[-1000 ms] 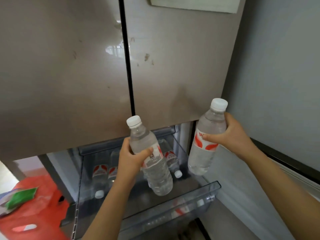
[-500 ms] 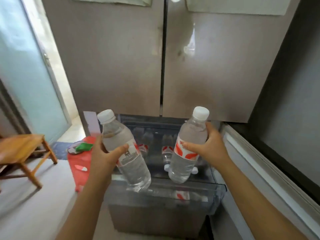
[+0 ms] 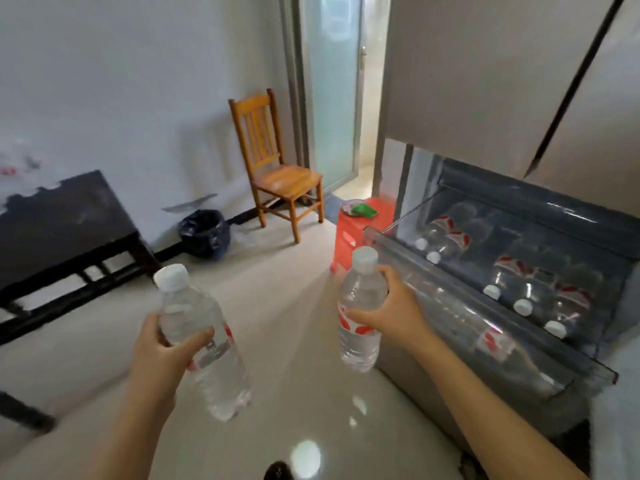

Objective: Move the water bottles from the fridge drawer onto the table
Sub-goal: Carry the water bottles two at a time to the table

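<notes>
Both hands are full rn: left hand (image 3: 162, 344) is wrapped round a water bottle (image 3: 204, 344) at lower left of centre, tilted w/ its white cap up-left, and right hand (image 3: 391, 313) is clamped on a second bottle (image 3: 360, 306) near mid-frame, pretty much upright. Rest of the bottles (image 3: 519, 282) are lying on their sides in the open fridge drawer (image 3: 540, 344) at the right of frame, caps facing out, looks like five or six but the clear plastic makes it hard to count. So imo this is the carry step, two bottles out of the drawer, not set down yet, plenty more left to fetch. Next bit prob needs a walk over to the dark table (image 3: 65, 220) at the left edge, then standing each bottle on the top w/o tipping it, esp the slanted left one. Table top looks dark and mostly bare from what shows, its far edge is blurry tho. Floor is pale glossy tile w/ light glare near the bottom. Further out: wooden chair (image 3: 277, 168) against the white wall at upper centre, black bin bag (image 3: 204, 232) on the floor btw table and chair, red plastic stool (image 3: 360, 230) just beside the drawer w/ something green on it, frosted glass door behind, fridge doors shut above the drawer at upper right.
</notes>
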`<action>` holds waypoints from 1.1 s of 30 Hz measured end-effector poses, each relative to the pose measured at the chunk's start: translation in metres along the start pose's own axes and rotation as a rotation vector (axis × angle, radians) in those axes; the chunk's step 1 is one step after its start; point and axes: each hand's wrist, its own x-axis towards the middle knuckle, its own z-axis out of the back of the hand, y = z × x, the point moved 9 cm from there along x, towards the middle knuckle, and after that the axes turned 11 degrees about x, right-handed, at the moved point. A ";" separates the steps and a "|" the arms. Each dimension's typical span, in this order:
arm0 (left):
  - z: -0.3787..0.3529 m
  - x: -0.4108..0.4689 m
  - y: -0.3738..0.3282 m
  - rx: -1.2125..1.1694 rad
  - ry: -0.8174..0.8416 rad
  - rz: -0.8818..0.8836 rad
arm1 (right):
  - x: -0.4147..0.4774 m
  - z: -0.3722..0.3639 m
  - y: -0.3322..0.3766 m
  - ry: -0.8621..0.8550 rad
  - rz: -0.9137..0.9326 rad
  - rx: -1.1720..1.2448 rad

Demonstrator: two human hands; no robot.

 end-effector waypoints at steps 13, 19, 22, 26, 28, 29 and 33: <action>0.279 -0.107 0.099 -0.068 -0.337 0.117 | -0.113 -0.249 0.110 0.511 0.212 -0.053; 0.399 -0.160 0.140 -0.060 -0.464 0.157 | -0.186 -0.337 0.133 0.557 0.216 -0.075; 0.447 -0.185 0.162 -0.053 -0.514 0.191 | -0.220 -0.381 0.145 0.617 0.228 -0.073; 0.494 -0.202 0.179 -0.018 -0.540 0.182 | -0.250 -0.432 0.172 0.714 0.286 -0.083; 0.513 -0.210 0.185 -0.025 -0.588 0.193 | -0.259 -0.457 0.188 0.761 0.330 -0.081; 0.519 -0.213 0.186 -0.023 -0.607 0.194 | -0.262 -0.466 0.194 0.773 0.338 -0.076; 0.550 -0.217 0.187 -0.010 -0.692 0.203 | -0.265 -0.514 0.217 0.861 0.381 -0.061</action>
